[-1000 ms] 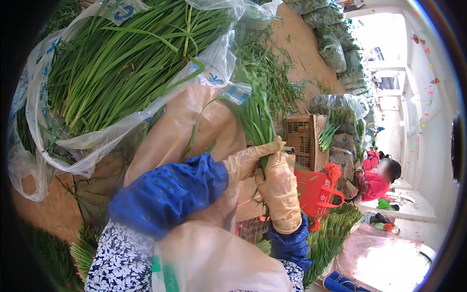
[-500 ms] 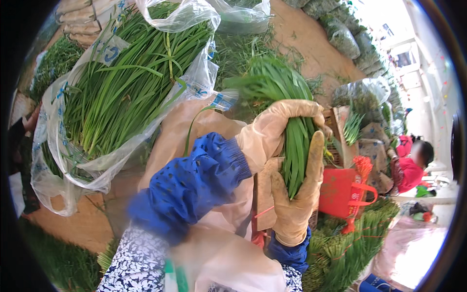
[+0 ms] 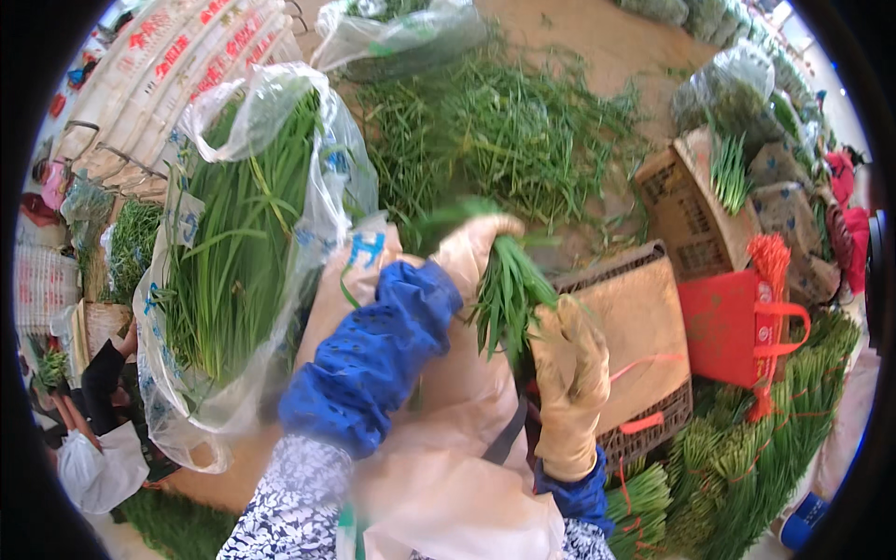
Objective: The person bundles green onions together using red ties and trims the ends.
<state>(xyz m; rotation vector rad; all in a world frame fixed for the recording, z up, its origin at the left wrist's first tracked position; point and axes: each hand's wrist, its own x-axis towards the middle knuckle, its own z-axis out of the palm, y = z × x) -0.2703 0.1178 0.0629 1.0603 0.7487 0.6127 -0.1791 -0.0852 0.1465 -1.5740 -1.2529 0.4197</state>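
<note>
My left hand [image 3: 469, 254], in a tan rubber glove with a blue sleeve cover, is closed round a bunch of garlic chives [image 3: 509, 297]. Dark green leaf ends hang down from the grip toward my right hand; the far end of the bunch is blurred. Gloved the same way, my right hand [image 3: 571, 378] is just below and right of the bunch, palm up, its fingers apart and nothing in them. To the left, a clear plastic bag [image 3: 341, 201] holds a large heap of long chives [image 3: 238, 252].
Loose leaf scraps [image 3: 504, 131] cover the floor ahead. A cardboard sheet [image 3: 621, 327] lies on a brown crate [image 3: 653, 425] at my right. Beyond it are a red bag [image 3: 719, 327] and tied chive bundles [image 3: 737, 457]. Another person's arm [image 3: 79, 420] shows at far left.
My view has swung, so the bag and crate show differently. The chive bunch has come out from between my hands' fingers on the right side; now only my left hand grips it.
</note>
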